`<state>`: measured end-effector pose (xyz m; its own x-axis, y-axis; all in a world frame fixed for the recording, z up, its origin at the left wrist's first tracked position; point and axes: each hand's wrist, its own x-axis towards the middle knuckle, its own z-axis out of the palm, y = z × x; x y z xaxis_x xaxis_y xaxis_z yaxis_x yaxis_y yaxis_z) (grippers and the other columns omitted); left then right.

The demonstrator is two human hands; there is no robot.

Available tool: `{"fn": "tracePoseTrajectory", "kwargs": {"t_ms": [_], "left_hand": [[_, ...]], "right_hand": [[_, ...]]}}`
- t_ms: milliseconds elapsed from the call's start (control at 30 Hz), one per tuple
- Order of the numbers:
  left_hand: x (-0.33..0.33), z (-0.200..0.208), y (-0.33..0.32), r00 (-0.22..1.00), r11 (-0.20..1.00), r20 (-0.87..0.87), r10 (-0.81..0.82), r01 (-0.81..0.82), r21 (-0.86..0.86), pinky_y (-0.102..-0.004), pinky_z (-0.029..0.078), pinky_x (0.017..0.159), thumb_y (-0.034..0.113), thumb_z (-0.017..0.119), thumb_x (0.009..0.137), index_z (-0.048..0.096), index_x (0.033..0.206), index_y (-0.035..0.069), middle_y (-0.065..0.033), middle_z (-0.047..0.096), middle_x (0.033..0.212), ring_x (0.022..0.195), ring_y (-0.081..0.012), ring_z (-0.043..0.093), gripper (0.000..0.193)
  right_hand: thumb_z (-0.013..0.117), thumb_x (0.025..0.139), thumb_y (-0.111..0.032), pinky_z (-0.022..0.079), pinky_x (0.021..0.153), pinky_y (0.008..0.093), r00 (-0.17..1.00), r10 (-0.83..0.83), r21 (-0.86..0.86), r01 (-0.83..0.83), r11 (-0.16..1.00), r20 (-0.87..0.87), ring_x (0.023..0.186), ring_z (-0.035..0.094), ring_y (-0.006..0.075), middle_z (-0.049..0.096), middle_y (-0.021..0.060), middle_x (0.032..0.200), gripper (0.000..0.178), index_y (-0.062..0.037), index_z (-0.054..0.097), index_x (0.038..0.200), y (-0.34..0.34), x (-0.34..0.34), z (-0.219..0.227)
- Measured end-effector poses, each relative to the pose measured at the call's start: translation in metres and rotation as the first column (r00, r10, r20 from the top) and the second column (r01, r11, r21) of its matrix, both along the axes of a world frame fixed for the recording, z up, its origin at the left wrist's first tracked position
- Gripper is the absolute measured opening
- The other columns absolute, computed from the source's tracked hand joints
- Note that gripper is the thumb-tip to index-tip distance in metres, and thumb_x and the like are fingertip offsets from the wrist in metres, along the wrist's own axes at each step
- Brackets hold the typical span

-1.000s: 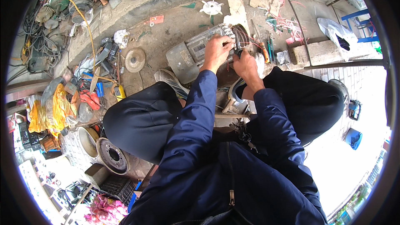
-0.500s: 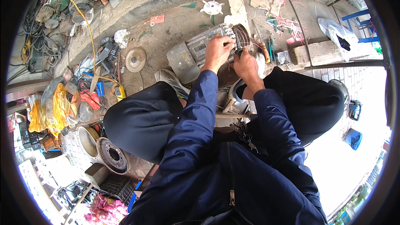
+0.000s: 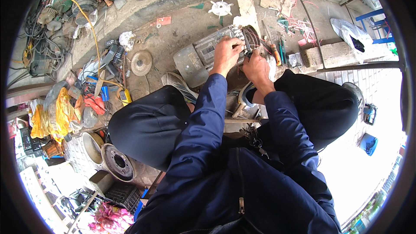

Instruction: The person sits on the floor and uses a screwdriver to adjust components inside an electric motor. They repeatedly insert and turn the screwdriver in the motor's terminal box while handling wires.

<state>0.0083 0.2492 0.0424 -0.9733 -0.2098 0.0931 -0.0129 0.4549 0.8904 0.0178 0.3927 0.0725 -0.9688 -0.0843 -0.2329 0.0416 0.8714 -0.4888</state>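
Observation:
A grey electric motor (image 3: 187, 64) lies on the ground in front of me. At its right end are dark coil windings (image 3: 251, 37) with thin reddish wires around them. My left hand (image 3: 226, 56) rests against the motor beside the windings, thumb and forefinger pinched together; anything between them is too small to make out. Close by on the right, my right hand (image 3: 257, 69) is closed around a tool with a dark handle (image 3: 248, 54). Its working end points into the windings, and its kind cannot be made out.
Right of the motor lie an orange-handled screwdriver (image 3: 276, 54), red wire scraps (image 3: 303, 28) and a wooden block (image 3: 331, 55). Beyond it is a white fan wheel (image 3: 220, 7). To the left are a round metal disc (image 3: 141, 62), a yellow cable (image 3: 96, 39) and several old motors (image 3: 82, 6).
Both hands keep almost the same place at the windings. My right hand has shifted only slightly, and the motor has not moved.

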Motion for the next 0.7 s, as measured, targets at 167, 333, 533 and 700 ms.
{"fn": "tracePoseTrajectory", "kwargs": {"t_ms": [167, 333, 533, 700], "left_hand": [[-0.001, -0.004, 0.0, 1.0, 1.0, -0.016, -0.007, 0.007, 0.022, -0.0351, 0.058, 0.08, 0.007, 0.082, 0.088, 0.08, 0.103, 0.004, -0.0133, 0.075, 0.098, 0.087, -0.0245, 0.074, 0.015], [-0.001, -0.006, 0.0, 1.0, 1.0, -0.004, 0.002, -0.001, 0.014, -0.0355, 0.057, 0.08, 0.007, 0.082, 0.087, 0.08, 0.103, 0.005, -0.0129, 0.075, 0.097, 0.086, -0.0245, 0.074, 0.015], [0.0, -0.003, 0.002, 0.999, 1.0, -0.034, 0.017, -0.018, -0.019, -0.0371, 0.057, 0.078, 0.008, 0.082, 0.086, 0.08, 0.1, 0.005, -0.0125, 0.073, 0.093, 0.085, -0.0261, 0.072, 0.014], [0.002, -0.002, 0.003, 0.999, 1.0, -0.047, 0.023, -0.022, 0.011, -0.0367, 0.056, 0.078, 0.007, 0.082, 0.087, 0.08, 0.1, 0.006, -0.0124, 0.073, 0.092, 0.085, -0.0261, 0.072, 0.013]], "right_hand": [[0.066, 0.095, -0.03, 0.056, 0.087, 0.0598, 1.0, 0.011, 0.036, -0.011, 0.999, -0.011, 0.096, 0.071, 0.0536, 0.072, 0.0362, 0.099, 0.042, 0.0052, 0.058, 0.116, 0.003, -0.004, -0.002], [0.067, 0.093, -0.028, 0.056, 0.086, 0.059, 0.999, 0.029, -0.069, -0.028, 0.997, 0.013, 0.098, 0.071, 0.0521, 0.072, 0.0354, 0.105, 0.039, 0.0017, 0.059, 0.117, 0.011, -0.009, -0.009], [0.063, 0.091, -0.02, 0.057, 0.084, 0.0566, 0.983, 0.042, 0.08, -0.028, 0.996, -0.18, 0.094, 0.072, 0.0495, 0.071, 0.0313, 0.108, 0.032, 0.001, 0.06, 0.115, 0.023, -0.011, -0.017], [0.06, 0.092, -0.019, 0.056, 0.091, 0.055, 0.983, -0.008, 0.095, 0.026, 0.995, -0.184, 0.103, 0.072, 0.049, 0.073, 0.0325, 0.11, 0.04, 0.0045, 0.06, 0.124, 0.039, -0.032, -0.026]]}}
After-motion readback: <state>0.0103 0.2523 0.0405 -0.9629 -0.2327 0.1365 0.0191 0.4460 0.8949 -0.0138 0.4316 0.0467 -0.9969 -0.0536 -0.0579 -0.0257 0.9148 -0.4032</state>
